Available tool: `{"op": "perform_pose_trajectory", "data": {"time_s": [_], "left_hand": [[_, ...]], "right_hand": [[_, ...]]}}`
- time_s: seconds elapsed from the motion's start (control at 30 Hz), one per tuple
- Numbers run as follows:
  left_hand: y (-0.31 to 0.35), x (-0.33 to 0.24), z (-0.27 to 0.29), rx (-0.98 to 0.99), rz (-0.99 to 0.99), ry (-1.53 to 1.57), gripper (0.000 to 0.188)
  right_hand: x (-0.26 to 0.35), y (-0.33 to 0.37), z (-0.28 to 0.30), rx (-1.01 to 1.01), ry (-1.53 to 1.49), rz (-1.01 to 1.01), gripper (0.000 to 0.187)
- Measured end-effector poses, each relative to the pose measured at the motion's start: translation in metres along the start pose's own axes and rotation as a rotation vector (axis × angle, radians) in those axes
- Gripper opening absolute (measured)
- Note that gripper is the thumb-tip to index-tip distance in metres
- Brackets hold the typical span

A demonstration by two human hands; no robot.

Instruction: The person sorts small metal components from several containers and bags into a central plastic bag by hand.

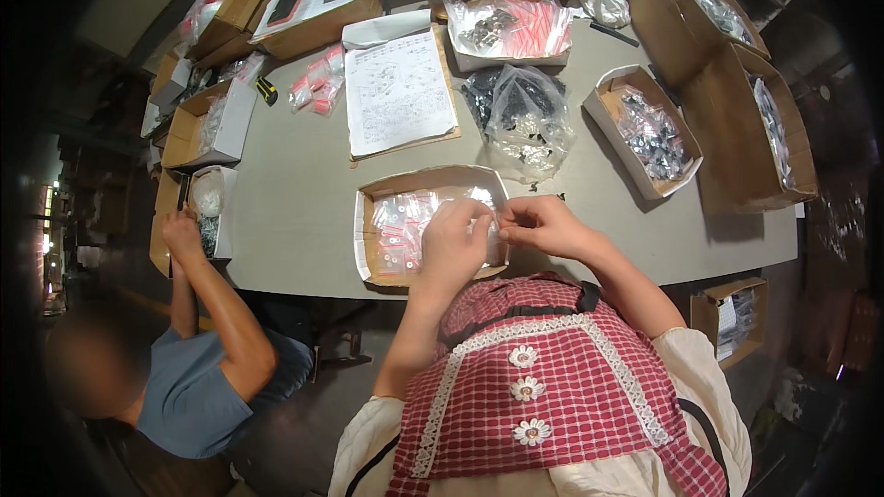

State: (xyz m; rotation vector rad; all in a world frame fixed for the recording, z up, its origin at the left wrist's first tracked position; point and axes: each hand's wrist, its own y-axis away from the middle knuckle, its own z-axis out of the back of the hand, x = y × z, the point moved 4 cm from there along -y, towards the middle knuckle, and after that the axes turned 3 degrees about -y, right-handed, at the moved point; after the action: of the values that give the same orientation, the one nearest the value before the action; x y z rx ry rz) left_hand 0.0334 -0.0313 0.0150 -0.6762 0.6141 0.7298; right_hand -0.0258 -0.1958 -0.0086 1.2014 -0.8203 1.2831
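The left hand [456, 237] and right hand [545, 225] meet over the right side of the carton [364, 253], both drawn into a pinch; what they grip, if anything, I cannot tell. Small clear bags with red edges [398, 232] lie inside the carton, whose raised sides probably keep them from scattering over the bench [293, 230]. A clear sack of dark parts [527, 106] rests just behind the carton's right end, seemingly for short reach, while the printed sheet [401, 97] lies flat behind its left part, likely for reading.
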Motion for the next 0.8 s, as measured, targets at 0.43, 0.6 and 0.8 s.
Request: {"op": "perform_pose_trajectory", "data": {"time_s": [0.43, 0.6, 0.8], "left_hand": [[0.01, 0.001, -0.014, 0.37, 0.342, 0.466, 0.019], [0.015, -0.008, -0.016, 0.299, 0.456, 0.639, 0.015], [0.01, -0.028, -0.01, 0.066, 0.058, -0.013, 0.009]], "right_hand": [[0.012, 0.016, -0.001, 0.082, -0.546, -0.098, 0.018], [0.005, 0.021, 0.001, 0.071, -0.59, -0.16, 0.021], [0.025, 0.023, 0.01, -0.402, 0.423, 0.228, 0.02]]}}
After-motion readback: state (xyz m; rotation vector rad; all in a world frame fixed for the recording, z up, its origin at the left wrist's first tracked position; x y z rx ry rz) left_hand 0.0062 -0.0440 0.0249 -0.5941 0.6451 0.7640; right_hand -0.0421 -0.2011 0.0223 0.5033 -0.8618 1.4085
